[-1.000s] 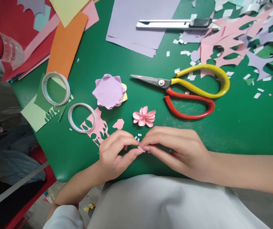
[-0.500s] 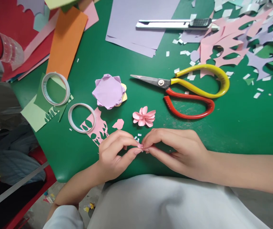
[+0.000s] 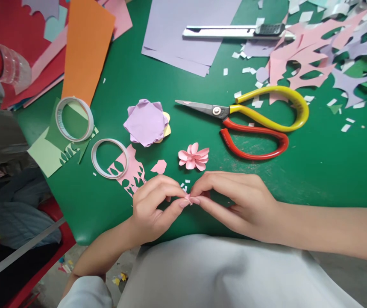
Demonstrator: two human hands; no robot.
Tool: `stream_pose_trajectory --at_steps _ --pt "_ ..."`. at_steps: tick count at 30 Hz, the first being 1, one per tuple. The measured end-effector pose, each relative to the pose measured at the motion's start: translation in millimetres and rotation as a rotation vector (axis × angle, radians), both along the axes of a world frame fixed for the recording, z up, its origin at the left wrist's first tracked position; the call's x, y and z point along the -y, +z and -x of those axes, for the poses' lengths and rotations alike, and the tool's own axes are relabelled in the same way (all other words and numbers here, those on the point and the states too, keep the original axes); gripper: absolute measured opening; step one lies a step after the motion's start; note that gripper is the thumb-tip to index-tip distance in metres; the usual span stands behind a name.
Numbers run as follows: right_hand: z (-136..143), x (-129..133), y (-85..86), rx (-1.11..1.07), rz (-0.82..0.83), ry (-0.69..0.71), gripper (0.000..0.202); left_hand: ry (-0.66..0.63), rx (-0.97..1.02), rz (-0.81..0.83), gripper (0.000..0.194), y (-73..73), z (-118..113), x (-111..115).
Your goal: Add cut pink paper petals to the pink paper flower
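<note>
Between my fingertips is a small piece of pink paper, mostly hidden by them. My left hand pinches it from the left, thumb against forefinger. My right hand grips its other side, the two hands nearly touching. Just beyond them lies a pink paper flower with several layered petals. A loose pink paper scrap rests above my left hand, beside a cut-out pink sheet. Tiny white bits lie near my fingertips.
Scissors with yellow and red handles lie beyond my right hand. A folded purple paper flower, two tape rolls, a utility knife, orange paper and a bottle are on the green table. Scraps crowd the far right.
My fingers have shifted slightly on the pink paper piece, and the right fingertips have turned a little. At the far left, the orange sheet and papers around it have moved.
</note>
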State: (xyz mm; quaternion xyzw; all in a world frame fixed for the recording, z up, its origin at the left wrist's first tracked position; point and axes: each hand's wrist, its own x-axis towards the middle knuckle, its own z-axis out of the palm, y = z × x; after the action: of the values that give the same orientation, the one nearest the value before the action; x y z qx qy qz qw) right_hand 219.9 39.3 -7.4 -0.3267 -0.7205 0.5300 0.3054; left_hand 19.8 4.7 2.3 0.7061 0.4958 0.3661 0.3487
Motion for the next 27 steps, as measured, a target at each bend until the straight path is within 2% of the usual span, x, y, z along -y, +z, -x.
stream_pose_trajectory --at_steps 27 --pt "-0.3 -0.8 -4.1 -0.015 -0.015 0.052 0.011 -0.018 -0.001 0.005 0.010 -0.9 1.7 0.8"
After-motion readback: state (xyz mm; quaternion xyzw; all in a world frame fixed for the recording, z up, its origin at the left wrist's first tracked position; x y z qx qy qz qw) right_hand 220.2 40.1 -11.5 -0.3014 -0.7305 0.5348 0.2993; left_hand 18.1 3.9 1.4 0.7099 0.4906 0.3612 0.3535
